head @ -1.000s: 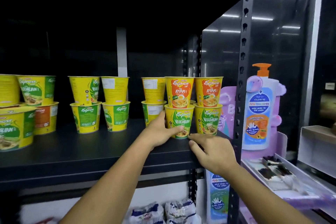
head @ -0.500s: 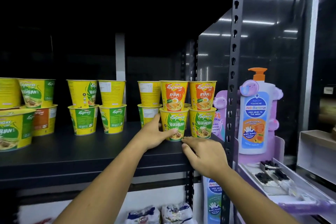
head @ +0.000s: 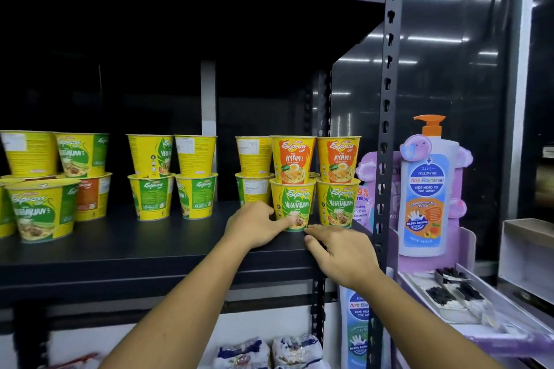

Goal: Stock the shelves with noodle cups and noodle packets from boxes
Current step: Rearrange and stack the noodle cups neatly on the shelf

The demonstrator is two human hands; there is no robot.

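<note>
While the left hand [head: 254,226] grasps the base of the lower Vegetarian cup [head: 293,207], thumb across its front and fingers tucked round its left side, the right hand [head: 338,252] sits just on the near side with loosely bent fingers at the shelf's front edge, grasping nothing; whether its fingertips touch the cup I cannot tell. That cup stands at the near right of the shelf [head: 150,249], carrying an Ayam cup [head: 293,160] on its lid, just beside a matching two-high stack [head: 337,204] to its right. To my eye this is a squaring-up job. It wants a low, gentle push or twist at the base, so the top cup rides along rather than toppling and the label ends up facing out, level with the neighbour. The cups look like glossy paper, tapered, narrow at the foot and wide at the rim, so they probably tip easily. The shelf is smooth and dark and ought to let them slide.
</note>
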